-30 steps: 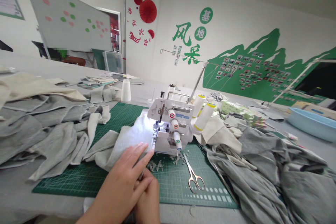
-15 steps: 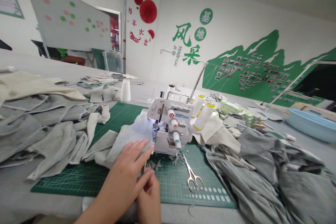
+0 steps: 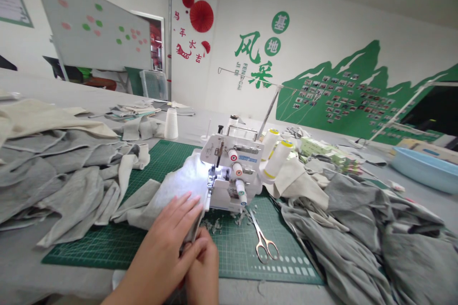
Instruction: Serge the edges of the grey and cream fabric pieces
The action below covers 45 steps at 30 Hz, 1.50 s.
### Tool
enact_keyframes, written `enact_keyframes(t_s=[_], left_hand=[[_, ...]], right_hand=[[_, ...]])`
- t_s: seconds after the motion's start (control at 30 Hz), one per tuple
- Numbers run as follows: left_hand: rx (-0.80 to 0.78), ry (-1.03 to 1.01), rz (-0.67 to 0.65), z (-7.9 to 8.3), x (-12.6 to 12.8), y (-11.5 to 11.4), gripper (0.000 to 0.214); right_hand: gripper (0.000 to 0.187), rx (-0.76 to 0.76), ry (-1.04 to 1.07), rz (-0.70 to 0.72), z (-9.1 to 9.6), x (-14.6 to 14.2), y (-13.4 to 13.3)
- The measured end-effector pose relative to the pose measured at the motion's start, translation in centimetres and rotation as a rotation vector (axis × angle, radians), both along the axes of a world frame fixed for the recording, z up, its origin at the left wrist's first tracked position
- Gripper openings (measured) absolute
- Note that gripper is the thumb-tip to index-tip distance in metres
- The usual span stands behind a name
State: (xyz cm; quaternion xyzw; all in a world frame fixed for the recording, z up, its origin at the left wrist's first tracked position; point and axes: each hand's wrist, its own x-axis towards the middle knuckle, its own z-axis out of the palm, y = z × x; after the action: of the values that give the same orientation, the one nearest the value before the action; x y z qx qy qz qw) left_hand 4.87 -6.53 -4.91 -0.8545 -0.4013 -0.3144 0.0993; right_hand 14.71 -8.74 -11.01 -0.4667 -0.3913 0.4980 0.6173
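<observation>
A white overlock sewing machine (image 3: 232, 167) stands in front of me, its lamp glowing by the needle. Grey fabric (image 3: 184, 176) lies on the machine's left side, its edge running to the presser foot. My left hand (image 3: 175, 228) rests on this fabric, fingers stretched out flat and thumb reaching toward the other hand. Just below and to the right, my right hand (image 3: 202, 259) is closed on the near edge of the same fabric, its fingertips partly hidden. Small grey trimmings (image 3: 214, 224) lie below the machine.
Scissors (image 3: 264, 240) lie on the green cutting mat (image 3: 236, 257). Grey fabric pieces (image 3: 71, 176) are heaped at left, more grey cloth (image 3: 343, 233) at right. Thread cones (image 3: 277, 161) stand behind the machine, another cone (image 3: 171, 124) farther left. A blue basin (image 3: 425, 169) sits far right.
My left hand has slid slightly back toward me and left, away from the presser foot. More of the fabric's edge shows, and the lit area looks brighter. My right hand stays nearly in place.
</observation>
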Motion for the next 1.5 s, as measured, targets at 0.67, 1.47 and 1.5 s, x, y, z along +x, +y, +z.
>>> enact_keyframes(t_s=[0.67,1.47,1.5], left_hand=[[-0.053,-0.001,-0.007,-0.1,0.9,0.5,0.056],[0.003,0.054,-0.019,-0.2,0.2,-0.6,0.059],[0.002,0.058,-0.016,-0.3,0.2,-0.9,0.059]], right_hand=[[0.015,0.037,0.072,-0.054,-0.4,0.5,0.3],[0.012,0.026,0.007,-0.071,0.2,0.3,0.1],[0.011,0.030,-0.012,-0.066,0.3,0.3,0.1]])
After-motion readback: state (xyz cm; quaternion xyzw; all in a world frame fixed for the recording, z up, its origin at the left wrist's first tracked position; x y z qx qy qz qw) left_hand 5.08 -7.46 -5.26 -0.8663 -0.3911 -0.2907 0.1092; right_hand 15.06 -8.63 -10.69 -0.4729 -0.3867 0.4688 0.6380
